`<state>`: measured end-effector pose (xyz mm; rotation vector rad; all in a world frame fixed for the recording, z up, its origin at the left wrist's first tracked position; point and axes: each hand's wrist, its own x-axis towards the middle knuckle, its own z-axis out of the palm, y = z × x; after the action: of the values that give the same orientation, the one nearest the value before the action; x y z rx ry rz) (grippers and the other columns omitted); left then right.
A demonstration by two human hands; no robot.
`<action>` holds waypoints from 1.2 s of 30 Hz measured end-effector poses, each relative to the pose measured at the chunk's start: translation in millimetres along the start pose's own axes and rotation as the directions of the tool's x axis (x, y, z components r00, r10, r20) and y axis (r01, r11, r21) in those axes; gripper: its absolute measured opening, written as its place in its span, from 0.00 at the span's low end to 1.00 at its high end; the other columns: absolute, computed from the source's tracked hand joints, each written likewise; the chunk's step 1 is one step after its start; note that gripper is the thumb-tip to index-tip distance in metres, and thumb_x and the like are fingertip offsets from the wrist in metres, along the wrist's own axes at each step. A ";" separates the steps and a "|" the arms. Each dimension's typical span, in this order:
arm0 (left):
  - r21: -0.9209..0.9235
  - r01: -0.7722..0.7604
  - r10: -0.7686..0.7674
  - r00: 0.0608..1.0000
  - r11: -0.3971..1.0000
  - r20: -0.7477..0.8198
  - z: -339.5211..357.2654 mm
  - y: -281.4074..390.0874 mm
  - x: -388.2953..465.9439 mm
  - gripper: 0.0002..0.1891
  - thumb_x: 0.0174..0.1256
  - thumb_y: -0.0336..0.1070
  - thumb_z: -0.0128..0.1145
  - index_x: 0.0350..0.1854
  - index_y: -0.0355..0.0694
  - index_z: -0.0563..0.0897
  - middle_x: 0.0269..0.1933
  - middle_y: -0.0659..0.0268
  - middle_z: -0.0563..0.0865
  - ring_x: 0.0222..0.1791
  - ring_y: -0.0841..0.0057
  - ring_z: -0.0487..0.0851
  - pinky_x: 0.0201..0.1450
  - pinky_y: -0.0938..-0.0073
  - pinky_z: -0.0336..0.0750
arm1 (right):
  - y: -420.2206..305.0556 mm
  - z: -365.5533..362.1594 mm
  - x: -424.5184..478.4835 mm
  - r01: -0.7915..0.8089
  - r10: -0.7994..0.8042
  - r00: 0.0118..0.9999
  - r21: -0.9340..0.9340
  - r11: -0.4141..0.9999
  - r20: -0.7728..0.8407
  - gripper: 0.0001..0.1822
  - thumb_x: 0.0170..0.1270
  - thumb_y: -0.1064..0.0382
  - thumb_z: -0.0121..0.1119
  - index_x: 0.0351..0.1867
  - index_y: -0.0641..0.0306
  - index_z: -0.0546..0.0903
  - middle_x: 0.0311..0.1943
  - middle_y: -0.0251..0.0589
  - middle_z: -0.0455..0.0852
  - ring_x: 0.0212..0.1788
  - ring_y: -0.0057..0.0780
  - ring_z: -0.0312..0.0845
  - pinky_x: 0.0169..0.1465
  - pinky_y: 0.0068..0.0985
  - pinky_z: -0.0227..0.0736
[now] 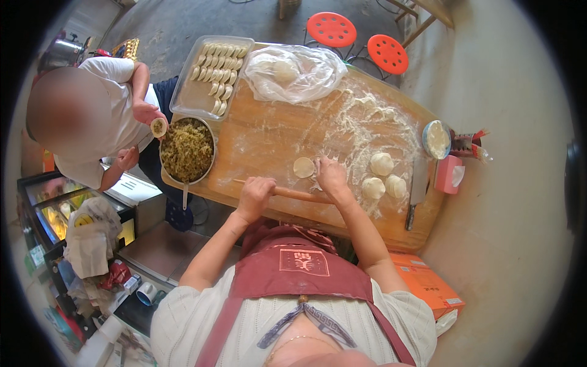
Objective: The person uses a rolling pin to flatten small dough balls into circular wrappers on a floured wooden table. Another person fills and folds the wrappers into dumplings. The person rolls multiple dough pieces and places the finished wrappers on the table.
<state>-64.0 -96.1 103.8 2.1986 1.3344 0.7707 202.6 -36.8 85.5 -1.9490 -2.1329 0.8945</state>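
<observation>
My left hand (256,197) grips a wooden rolling pin (298,194) near one end. The pin lies along the near side of the floured board (266,137) and passes under my right wrist. My right hand (331,175) is low over the board with its fingers curled downward; whether it pinches anything is hidden. Just left of its fingers lies a round, flat dough wrapper (304,168). Further right sit three small stacks of rolled wrappers: an upper one (382,164), a lower left one (373,188) and a lower right one (395,186).
A cleaver (417,192) and a flour bowl (436,139) stand right, beside a pink tissue box (449,175). Plastic-covered dough (293,71) lies at the back. Left are a tray of dumplings (202,98) and a pan of filling (188,149), where a co-worker holds a filled wrapper (158,128).
</observation>
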 end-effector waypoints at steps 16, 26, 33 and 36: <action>-0.062 0.073 -0.062 0.984 0.995 0.165 1.3 10.6 -20.1 0.14 0.57 0.24 0.66 0.45 0.41 0.81 0.42 0.59 0.87 0.44 0.57 0.85 0.48 0.58 0.74 | 10.3 31.0 -3.3 -0.282 0.272 0.945 0.870 0.403 0.181 0.18 0.73 0.55 0.69 0.46 0.72 0.87 0.34 0.44 0.91 0.31 0.30 0.85 0.36 0.27 0.80; -0.098 0.098 -0.075 0.973 0.990 0.219 2.2 13.8 -31.9 0.14 0.57 0.23 0.65 0.46 0.40 0.81 0.42 0.59 0.87 0.45 0.56 0.85 0.48 0.58 0.74 | 46.1 18.7 -32.0 -0.136 0.228 0.908 0.268 0.954 -0.351 0.09 0.62 0.67 0.71 0.38 0.69 0.82 0.33 0.53 0.83 0.37 0.49 0.82 0.43 0.39 0.76; -0.079 0.104 -0.083 0.969 0.991 0.232 0.6 17.6 -26.8 0.12 0.59 0.24 0.63 0.45 0.41 0.81 0.42 0.59 0.87 0.45 0.56 0.85 0.47 0.58 0.74 | 12.7 17.1 -7.1 -0.160 0.161 0.985 0.683 0.713 0.062 0.10 0.70 0.69 0.61 0.49 0.68 0.86 0.45 0.52 0.89 0.48 0.48 0.88 0.53 0.41 0.82; -0.068 0.123 -0.105 0.969 0.990 0.222 0.1 14.6 -32.5 0.12 0.60 0.25 0.63 0.45 0.41 0.81 0.42 0.59 0.87 0.45 0.56 0.85 0.47 0.58 0.74 | 5.2 9.2 -13.1 0.268 -0.227 0.956 0.242 0.932 -0.184 0.19 0.73 0.63 0.59 0.61 0.67 0.82 0.61 0.53 0.84 0.66 0.51 0.78 0.69 0.45 0.73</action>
<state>-66.8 -131.6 105.6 2.0554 1.2830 0.5147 205.0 -52.3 79.4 -1.5267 -1.9965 0.8965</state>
